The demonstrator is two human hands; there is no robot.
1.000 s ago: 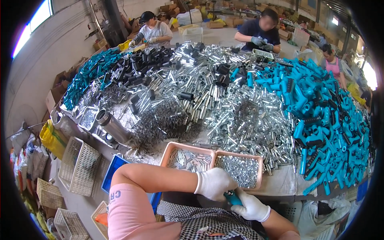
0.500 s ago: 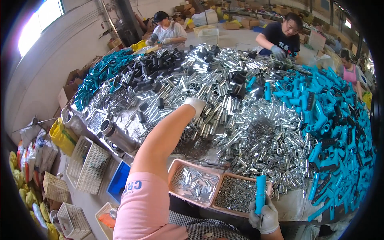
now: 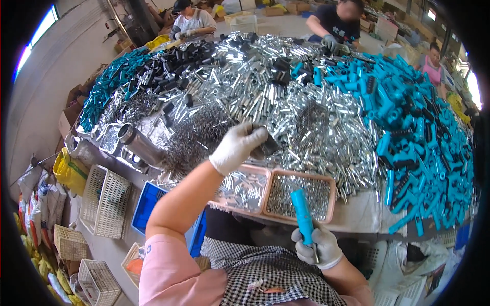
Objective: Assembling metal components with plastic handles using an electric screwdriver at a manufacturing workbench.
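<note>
The two gloved hands are apart. The left hand [image 3: 239, 147], its arm stretched forward, is closed on a dark piece [image 3: 267, 147] just beyond the trays; it looks like a short sleeve, though the fingers hide part of it. The right hand [image 3: 320, 247], nearer the body, is wrapped around the lower end of a teal handle [image 3: 302, 214], which stands tilted with its top leaning left, in front of the right tray. A thin metal rod [image 3: 316, 253] sticks out below the grip.

The two pink trays sit side by side at the near edge of the tabletop [image 3: 360, 213]. The left tray [image 3: 237, 209] holds small silver pins [image 3: 247, 187], and the right tray [image 3: 333, 201] holds small metal bits [image 3: 293, 196].

Beyond them, springs [image 3: 196, 135] are heaped at the left and metal parts [image 3: 332, 153] in the middle, with black sleeves [image 3: 186, 61] farther back. A big pile of teal grips [image 3: 403, 127] covers the right side. A steel flask [image 3: 142, 145] leans at the left edge, near a blue bin [image 3: 145, 209] and a white crate [image 3: 104, 206]. Three co-workers [image 3: 334, 24] are around the far side.
</note>
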